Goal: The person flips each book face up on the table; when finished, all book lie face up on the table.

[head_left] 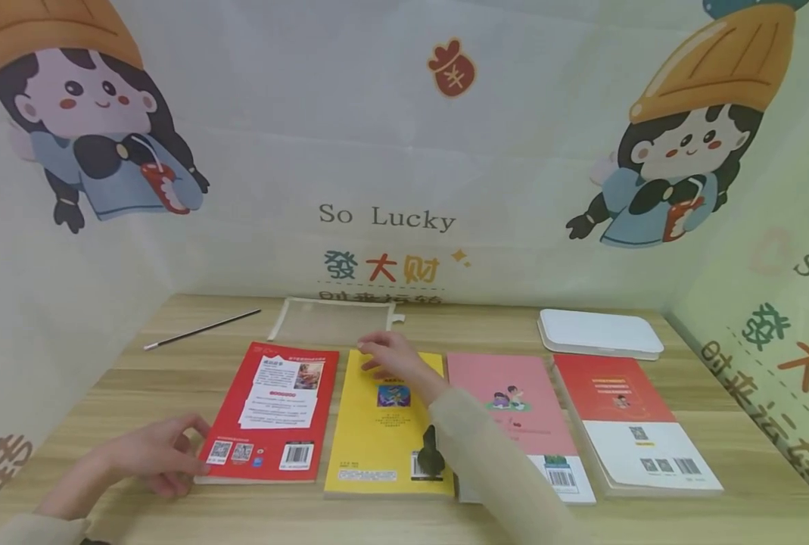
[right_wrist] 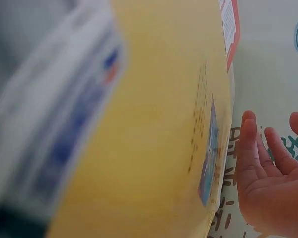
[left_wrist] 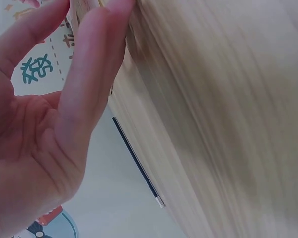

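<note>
2 hands (head_left: pixel 155 454) (head_left: pixel 404 363) are near red and yellow books (head_left: pixel 366 446).

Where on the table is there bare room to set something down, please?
The table is bare between the flat pouch and white case, and between the thin stick and left hand. The middle is crowded: red book, yellow book, pink book and red-and-white book lie close together.

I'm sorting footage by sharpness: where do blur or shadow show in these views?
Right wrist: a close white-and-blue patch is badly blurred, the yellow book clearer; left wrist: a dim band, likely shadow, crosses the table, the rod fairly crisp; head: light looks fairly even, but the red book's smallest print is unreadable.
</note>
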Action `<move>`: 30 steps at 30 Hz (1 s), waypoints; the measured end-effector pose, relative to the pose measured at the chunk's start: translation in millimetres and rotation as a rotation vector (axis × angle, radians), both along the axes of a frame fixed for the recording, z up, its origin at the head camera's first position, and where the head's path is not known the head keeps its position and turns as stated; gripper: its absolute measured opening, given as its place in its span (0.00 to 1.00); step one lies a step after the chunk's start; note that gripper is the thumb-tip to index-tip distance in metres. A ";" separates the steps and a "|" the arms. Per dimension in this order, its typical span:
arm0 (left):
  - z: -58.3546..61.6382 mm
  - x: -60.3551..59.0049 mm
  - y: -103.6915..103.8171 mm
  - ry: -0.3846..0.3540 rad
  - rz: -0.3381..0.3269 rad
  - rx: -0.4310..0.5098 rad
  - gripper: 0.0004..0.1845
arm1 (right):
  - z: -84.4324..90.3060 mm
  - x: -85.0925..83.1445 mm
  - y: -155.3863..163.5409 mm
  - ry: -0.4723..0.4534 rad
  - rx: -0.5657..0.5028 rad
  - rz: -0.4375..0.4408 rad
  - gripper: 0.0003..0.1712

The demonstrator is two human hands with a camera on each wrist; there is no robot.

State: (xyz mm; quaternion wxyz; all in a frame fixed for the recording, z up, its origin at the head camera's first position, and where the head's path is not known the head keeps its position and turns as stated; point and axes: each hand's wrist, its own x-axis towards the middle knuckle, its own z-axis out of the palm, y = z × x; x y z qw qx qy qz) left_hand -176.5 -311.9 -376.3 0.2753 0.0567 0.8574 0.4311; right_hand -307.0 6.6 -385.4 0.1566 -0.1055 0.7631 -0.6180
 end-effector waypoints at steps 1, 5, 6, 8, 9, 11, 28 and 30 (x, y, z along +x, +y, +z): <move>-0.1 -0.1 -0.4 -0.001 -0.002 0.004 0.26 | 1.3 -0.1 -1.8 0.000 0.005 0.008 0.18; 0.0 -0.5 -1.8 0.003 -0.009 0.016 0.25 | 5.4 -0.2 -12.7 0.000 0.021 0.037 0.18; 0.0 -0.6 -1.9 0.004 -0.010 0.019 0.25 | 5.7 -0.5 -16.2 0.001 0.026 0.040 0.18; 0.2 -0.3 -1.6 0.005 -0.010 0.026 0.25 | 5.3 -1.1 -22.8 0.000 0.033 0.045 0.19; 0.4 0.0 -1.3 0.001 -0.006 0.024 0.25 | 4.6 -1.3 -26.0 0.000 0.037 0.046 0.19; 0.6 0.8 -0.4 -0.008 0.005 0.020 0.25 | 3.1 -1.5 -31.8 -0.001 0.047 0.042 0.18; -2.1 4.7 0.4 -0.033 -0.004 0.006 0.27 | -4.7 -3.2 -49.3 -0.084 0.055 -0.007 0.20; -2.5 5.5 0.0 -0.037 -0.016 0.020 0.28 | -6.8 -4.4 -51.1 -0.097 0.065 0.004 0.21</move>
